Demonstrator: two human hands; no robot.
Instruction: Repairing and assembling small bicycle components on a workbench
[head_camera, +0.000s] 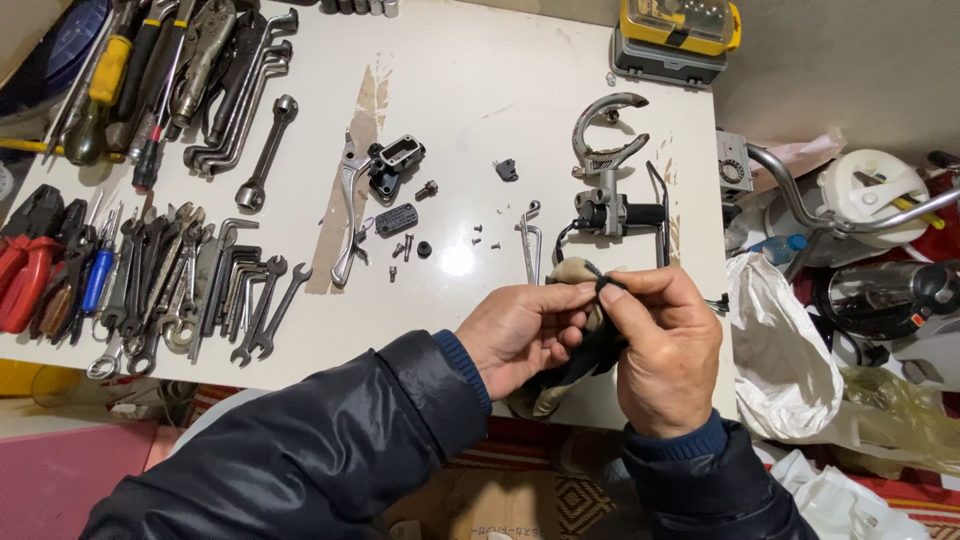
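Note:
Both hands meet over the front edge of the white table (450, 90). My left hand (520, 335) and my right hand (668, 350) pinch a small black ring-like part (606, 284) between their fingertips. A dirty beige and black cloth (575, 345) is bunched between the two palms and hangs below them. Just beyond the fingers lies a black handlebar switch unit with a cable (615, 213). A silver brake lever with its black master cylinder (375, 175) rests at the table's middle, with small screws (485, 236) and a black cover plate (396, 219) beside it.
Rows of spanners (175, 285), hex keys (238, 275) and pliers (35, 255) fill the table's left side. A curved metal bracket (603, 130) and a yellow and grey case (675, 35) sit at the back right. White plastic bags (785, 345) and scooter parts (865, 200) crowd the right.

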